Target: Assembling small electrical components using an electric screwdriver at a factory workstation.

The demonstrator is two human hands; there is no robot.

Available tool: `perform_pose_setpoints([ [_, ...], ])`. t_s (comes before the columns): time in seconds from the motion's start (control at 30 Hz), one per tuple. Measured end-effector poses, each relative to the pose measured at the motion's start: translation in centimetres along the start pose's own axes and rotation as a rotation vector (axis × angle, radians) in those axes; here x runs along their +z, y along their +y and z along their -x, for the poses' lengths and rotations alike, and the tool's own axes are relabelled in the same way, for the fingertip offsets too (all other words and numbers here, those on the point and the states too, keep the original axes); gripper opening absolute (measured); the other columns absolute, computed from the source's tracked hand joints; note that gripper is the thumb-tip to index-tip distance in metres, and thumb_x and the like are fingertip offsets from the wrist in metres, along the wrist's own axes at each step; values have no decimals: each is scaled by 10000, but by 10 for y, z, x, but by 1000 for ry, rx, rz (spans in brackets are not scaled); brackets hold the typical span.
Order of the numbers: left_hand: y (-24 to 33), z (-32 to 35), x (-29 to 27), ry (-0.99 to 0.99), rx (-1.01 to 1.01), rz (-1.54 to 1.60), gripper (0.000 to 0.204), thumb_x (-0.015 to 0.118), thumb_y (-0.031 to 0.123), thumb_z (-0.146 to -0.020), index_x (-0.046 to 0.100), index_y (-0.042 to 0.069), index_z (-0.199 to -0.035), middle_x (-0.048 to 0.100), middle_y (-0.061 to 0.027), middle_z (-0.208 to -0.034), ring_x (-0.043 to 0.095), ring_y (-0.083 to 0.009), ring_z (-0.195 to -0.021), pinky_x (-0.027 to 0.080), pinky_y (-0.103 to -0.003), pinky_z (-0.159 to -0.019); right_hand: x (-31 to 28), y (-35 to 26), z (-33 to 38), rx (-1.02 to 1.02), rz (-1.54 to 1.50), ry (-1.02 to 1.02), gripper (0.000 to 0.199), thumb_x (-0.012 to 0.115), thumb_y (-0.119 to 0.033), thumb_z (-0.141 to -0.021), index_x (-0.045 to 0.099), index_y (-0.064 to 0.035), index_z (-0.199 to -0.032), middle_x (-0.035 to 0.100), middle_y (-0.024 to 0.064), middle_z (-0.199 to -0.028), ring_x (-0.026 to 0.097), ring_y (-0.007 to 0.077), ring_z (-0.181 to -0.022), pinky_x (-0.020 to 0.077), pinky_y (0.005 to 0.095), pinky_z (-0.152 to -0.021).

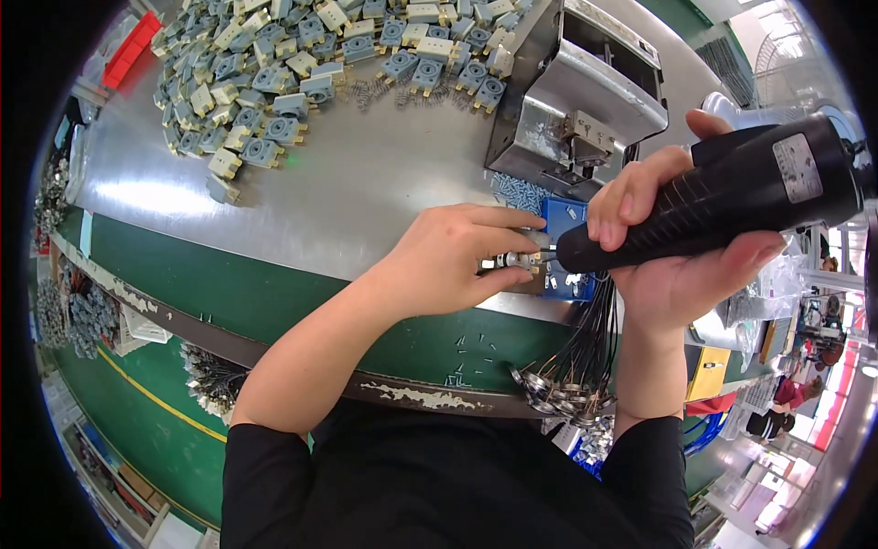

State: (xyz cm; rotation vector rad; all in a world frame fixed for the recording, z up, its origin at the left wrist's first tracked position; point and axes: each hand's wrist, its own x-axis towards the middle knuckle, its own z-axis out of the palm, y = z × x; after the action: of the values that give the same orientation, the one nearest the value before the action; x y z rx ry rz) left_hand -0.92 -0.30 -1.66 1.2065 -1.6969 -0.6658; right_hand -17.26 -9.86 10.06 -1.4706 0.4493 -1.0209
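Head view: left hand (448, 261) pinches a small part (514, 263) on the desk (347, 192), right hand (681, 265) grips a screwdriver (722, 201) against it (screw seemingly mid-drive), many parts (302, 64) piled beyond.

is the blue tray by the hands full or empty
Neither: the blue tray holds a few small screws, with bare blue floor showing between them. The left hand and black electric screwdriver cover part of it.
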Motion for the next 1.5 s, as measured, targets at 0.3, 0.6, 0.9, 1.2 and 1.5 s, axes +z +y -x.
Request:
perform_pose_setpoints([
  [0.3, -2, 1, 2, 17, 6, -14, 243, 823, 231, -851, 814, 95, -1052, 759, -46, -1262, 750, -278, -999, 604, -388, -851, 2, 10, 3, 11, 16, -1, 1135, 482, -929, -865, 333, -9, -1512, 565, 88, -804, 576, 206, -593, 506, 373, -588],
  [0.6, -2, 3, 1, 20, 3, -25, 238, 813, 239, -860, 816, 102, -1055, 760, -42, -1263, 753, -267, -1009, 606, -384, -856, 6, 14, 8, 17, 134, 9, 1177, 502, -953, -830, 339, 1, -1500, 560, 81, -784, 572, 196, -577, 500, 354, -566],
  [0.9, -5, 1, 4, 15, -7, -8, 232, 810, 248, -870, 817, 110, -1056, 764, -49, -1252, 757, -262, -1008, 610, -379, -858, -8, 35, 14, -158, -144, -187, 1048, 516, -964, -797, 424, -62, -1322, 561, 60, -779, 566, 168, -568, 503, 335, -556],
  [1.2, -4, 4, 5, 3, -27, -2, 233, 813, 241, -862, 819, 112, -1055, 765, -51, -1251, 758, -267, -1005, 611, -384, -856, -7, 42, 16, -230, -153, -295, 1014, 526, -950, -791, 415, -71, -1284, 567, 60, -772, 562, 167, -562, 497, 325, -545],
  [1.5, -3, -1, -3, -15, -12, -22, 252, 807, 242, -865, 815, 116, -1084, 755, -76, -1277, 747, -289, -1049, 603, -397, -890, -9, 27, 5, -189, -172, -281, 1127, 554, -933, -816, 363, -38, -1472, 573, 67, -779, 566, 177, -559, 494, 331, -540],
])
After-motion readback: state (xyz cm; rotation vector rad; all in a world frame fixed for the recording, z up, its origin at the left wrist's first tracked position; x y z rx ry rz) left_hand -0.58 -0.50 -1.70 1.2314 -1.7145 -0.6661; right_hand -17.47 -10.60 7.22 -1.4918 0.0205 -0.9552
